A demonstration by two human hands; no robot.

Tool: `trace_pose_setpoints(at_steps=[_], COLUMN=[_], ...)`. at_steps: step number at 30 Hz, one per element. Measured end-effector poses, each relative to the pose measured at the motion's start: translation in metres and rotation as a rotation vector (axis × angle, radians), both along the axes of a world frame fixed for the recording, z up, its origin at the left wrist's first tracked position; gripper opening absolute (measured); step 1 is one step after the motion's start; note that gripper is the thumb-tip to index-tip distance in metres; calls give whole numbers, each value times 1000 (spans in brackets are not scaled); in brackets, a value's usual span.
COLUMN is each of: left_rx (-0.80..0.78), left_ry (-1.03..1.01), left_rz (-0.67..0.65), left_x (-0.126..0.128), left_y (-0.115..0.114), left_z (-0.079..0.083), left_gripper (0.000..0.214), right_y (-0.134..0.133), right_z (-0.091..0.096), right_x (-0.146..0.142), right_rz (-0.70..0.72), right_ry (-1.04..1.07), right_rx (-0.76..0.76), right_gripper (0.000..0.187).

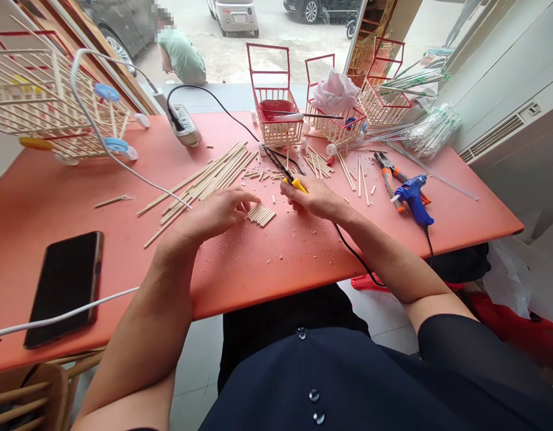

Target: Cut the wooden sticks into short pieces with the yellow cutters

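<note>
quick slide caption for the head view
Left hand beside a row of short sticks, right hand gripping a yellow-handled corded tool over an orange table.

I'm looking into a small craft workshop open to the street: a red table (303, 257) strewn with wooden sticks (208, 176), a blue glue gun (413, 194), pliers (386, 167), finished stick baskets (276, 114); cars (235, 15) parked outside.

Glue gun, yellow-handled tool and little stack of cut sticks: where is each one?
Blue glue gun (411, 194): head view, on its body above the handle.
Yellow-handled tool (298, 185): head view, on the visible yellow grip.
Stack of cut sticks (261, 214): head view, on the middle of the stack.
</note>
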State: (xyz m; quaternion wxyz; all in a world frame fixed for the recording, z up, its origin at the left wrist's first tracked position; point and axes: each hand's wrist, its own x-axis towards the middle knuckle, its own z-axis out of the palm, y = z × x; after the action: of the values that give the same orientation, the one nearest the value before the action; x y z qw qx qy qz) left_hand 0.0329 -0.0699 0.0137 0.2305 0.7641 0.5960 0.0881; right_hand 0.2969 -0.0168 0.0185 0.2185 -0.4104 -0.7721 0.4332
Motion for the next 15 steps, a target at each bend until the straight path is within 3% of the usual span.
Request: trace_pose_setpoints(at_steps=[15], left_rx=[23], left_ry=[-9], left_rz=[57], left_x=[2], left_y=[1], left_z=[0], left_gripper=[55], right_y=[1], right_z=[-3], right_x=[1], right_rz=[13], right_ry=[29], right_rx=[-23], right_gripper=[73])
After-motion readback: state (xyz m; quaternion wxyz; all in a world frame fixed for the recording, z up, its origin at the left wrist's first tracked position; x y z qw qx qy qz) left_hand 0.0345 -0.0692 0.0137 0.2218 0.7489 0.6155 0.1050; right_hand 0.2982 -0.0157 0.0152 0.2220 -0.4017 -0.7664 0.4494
